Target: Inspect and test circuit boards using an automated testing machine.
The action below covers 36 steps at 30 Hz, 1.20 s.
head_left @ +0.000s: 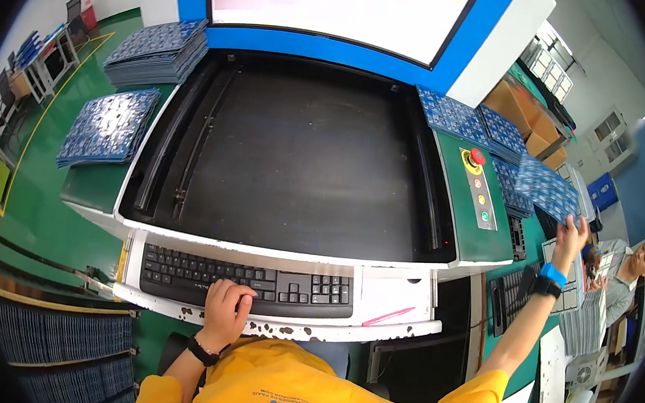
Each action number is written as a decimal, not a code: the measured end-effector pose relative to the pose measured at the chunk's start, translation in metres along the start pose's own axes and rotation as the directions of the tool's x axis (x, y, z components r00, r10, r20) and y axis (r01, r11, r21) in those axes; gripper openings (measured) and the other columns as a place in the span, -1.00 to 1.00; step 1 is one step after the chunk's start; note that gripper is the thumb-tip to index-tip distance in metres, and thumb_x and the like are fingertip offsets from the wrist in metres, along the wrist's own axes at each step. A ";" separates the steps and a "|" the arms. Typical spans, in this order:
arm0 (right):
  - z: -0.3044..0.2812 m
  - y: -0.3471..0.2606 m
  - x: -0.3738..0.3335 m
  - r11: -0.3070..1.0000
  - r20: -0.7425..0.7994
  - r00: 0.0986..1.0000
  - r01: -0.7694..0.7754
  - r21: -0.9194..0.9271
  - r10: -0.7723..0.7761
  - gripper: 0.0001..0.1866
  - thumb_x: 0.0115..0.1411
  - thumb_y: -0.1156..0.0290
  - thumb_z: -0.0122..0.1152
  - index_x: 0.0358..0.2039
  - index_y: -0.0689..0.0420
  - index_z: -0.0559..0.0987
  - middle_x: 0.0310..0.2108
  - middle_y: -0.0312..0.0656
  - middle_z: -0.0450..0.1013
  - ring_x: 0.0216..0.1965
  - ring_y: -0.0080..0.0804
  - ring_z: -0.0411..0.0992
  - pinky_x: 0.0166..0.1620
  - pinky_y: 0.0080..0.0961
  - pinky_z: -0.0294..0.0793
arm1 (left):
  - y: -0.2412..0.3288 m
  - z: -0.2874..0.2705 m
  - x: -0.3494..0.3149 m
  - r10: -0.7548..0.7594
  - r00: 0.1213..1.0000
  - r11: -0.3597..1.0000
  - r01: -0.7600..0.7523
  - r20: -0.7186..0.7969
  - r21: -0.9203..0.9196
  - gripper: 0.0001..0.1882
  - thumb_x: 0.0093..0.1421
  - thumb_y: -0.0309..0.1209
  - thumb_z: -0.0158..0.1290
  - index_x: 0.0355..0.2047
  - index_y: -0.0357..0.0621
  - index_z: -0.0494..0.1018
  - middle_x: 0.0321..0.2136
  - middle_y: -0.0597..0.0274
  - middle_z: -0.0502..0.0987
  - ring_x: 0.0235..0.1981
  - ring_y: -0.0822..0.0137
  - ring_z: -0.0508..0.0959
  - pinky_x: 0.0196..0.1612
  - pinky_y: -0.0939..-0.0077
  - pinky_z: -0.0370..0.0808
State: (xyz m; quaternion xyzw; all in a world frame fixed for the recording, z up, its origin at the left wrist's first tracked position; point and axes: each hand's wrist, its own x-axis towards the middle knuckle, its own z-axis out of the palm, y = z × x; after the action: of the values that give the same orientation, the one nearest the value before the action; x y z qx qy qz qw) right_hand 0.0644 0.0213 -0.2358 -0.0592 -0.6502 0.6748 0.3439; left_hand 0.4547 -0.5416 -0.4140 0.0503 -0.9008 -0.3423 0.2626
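My left hand (224, 311) rests on the black keyboard (248, 280), fingers curled over the keys near its front edge. My right hand (570, 238) is stretched far out to the right and grips the lower edge of a blue circuit board panel (547, 187), holding it tilted above the right-hand bench. The keyboard lies on a white pull-out tray (396, 330) under the machine's dark open bed (296, 154).
Stacks of blue circuit panels lie at the left (109, 125), back left (158, 51) and right (473, 122) of the machine. A control strip with a red stop button (477, 156) is on the right. Another person (631, 271) sits at far right. A pink pen (388, 316) lies on the tray.
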 end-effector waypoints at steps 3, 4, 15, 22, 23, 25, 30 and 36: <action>-0.019 -0.046 -0.044 0.980 0.062 0.987 0.138 0.141 -0.147 -0.51 0.15 0.52 0.17 0.11 0.09 0.32 -0.09 -0.25 0.37 -0.25 -0.58 0.36 -0.23 -0.63 0.42 | 0.003 -0.007 0.002 0.028 0.999 0.999 -0.029 -0.040 -0.014 -0.90 0.19 -0.43 -0.07 -0.40 -0.16 0.42 -0.50 0.15 0.37 -0.47 0.15 0.34 -0.35 0.34 0.29; -0.022 -0.057 -0.063 0.968 0.139 0.971 0.168 0.187 -0.195 -0.49 0.17 0.50 0.15 0.14 0.10 0.30 -0.08 -0.28 0.34 -0.30 -0.62 0.32 -0.25 -0.66 0.40 | 0.007 -0.010 0.003 0.009 1.000 0.997 -0.011 -0.017 -0.080 -0.89 0.20 -0.42 -0.08 -0.39 -0.16 0.43 -0.49 0.16 0.38 -0.47 0.18 0.35 -0.36 0.38 0.30; 0.042 -0.095 -0.387 0.950 0.395 0.919 -0.128 0.285 0.006 -0.53 0.08 0.53 0.09 0.05 0.25 0.33 0.01 -0.18 0.31 0.01 -0.41 0.30 0.10 -0.47 0.27 | 0.057 -0.076 0.028 0.065 0.972 0.709 0.114 0.226 -0.696 -0.78 0.28 -0.33 -0.11 -0.34 -0.23 0.43 -0.39 0.19 0.44 -0.42 0.32 0.43 -0.33 0.50 0.40; 0.043 -0.048 -0.457 0.998 0.580 0.814 -0.048 0.042 0.015 -0.53 0.11 0.38 0.24 0.06 -0.02 0.39 0.14 0.00 0.19 0.00 -0.07 0.29 -0.10 -0.40 0.30 | 0.127 -0.164 0.050 0.371 0.772 -0.219 -0.468 -0.516 -0.856 -0.65 0.31 -0.07 -0.16 -0.09 -0.04 0.24 -0.42 0.09 0.39 -0.34 0.20 0.39 -0.20 0.19 0.40; 0.053 -0.067 -0.474 0.975 0.553 0.827 -0.189 0.114 0.095 -0.61 0.10 0.43 0.21 -0.02 0.08 0.41 0.08 -0.01 0.22 -0.03 -0.12 0.30 -0.10 -0.41 0.30 | 0.143 -0.170 0.054 0.300 0.724 -0.364 -0.515 -0.621 -0.776 -0.58 0.25 -0.07 -0.06 -0.11 -0.16 0.25 -0.35 0.04 0.36 -0.32 0.22 0.39 -0.20 0.28 0.39; 0.074 -0.074 -0.488 0.926 0.537 0.815 -0.346 0.152 0.217 -0.68 0.10 0.47 0.18 -0.10 0.18 0.44 0.03 -0.02 0.25 -0.06 -0.17 0.30 -0.10 -0.41 0.30 | 0.134 -0.174 0.073 0.190 0.693 -0.480 -0.552 -0.695 -0.682 -0.50 0.19 -0.07 0.04 -0.13 -0.27 0.26 -0.27 0.00 0.33 -0.31 0.23 0.39 -0.20 0.37 0.38; 0.098 -0.079 -0.511 0.751 0.607 0.461 0.524 0.402 -0.647 -0.72 0.07 0.60 0.09 -0.15 0.14 0.45 -0.03 0.01 0.26 -0.06 -0.11 0.29 -0.05 -0.30 0.29 | 0.137 -0.202 0.057 0.207 0.712 -0.396 -0.566 -0.671 -0.723 -0.55 0.20 -0.10 0.03 -0.13 -0.22 0.26 -0.29 0.02 0.35 -0.32 0.25 0.40 -0.21 0.41 0.37; 0.047 0.014 -0.404 -0.292 0.355 -0.572 0.748 0.596 -0.740 -0.67 0.04 0.76 -0.02 -0.21 0.09 0.47 -0.10 0.04 0.28 -0.06 -0.05 0.29 0.00 -0.18 0.28 | 0.138 -0.199 0.051 0.231 0.763 -0.324 -0.525 -0.604 -0.787 -0.60 0.21 -0.13 0.02 -0.13 -0.16 0.26 -0.31 0.06 0.38 -0.34 0.27 0.40 -0.23 0.46 0.36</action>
State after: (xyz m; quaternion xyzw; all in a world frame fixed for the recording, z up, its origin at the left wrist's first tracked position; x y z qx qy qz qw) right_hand 0.3395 -0.2349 -0.3904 0.7455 -0.4809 0.0542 0.4582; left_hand 0.5244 -0.5679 -0.1783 -0.4299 -0.2523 -0.7744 0.3898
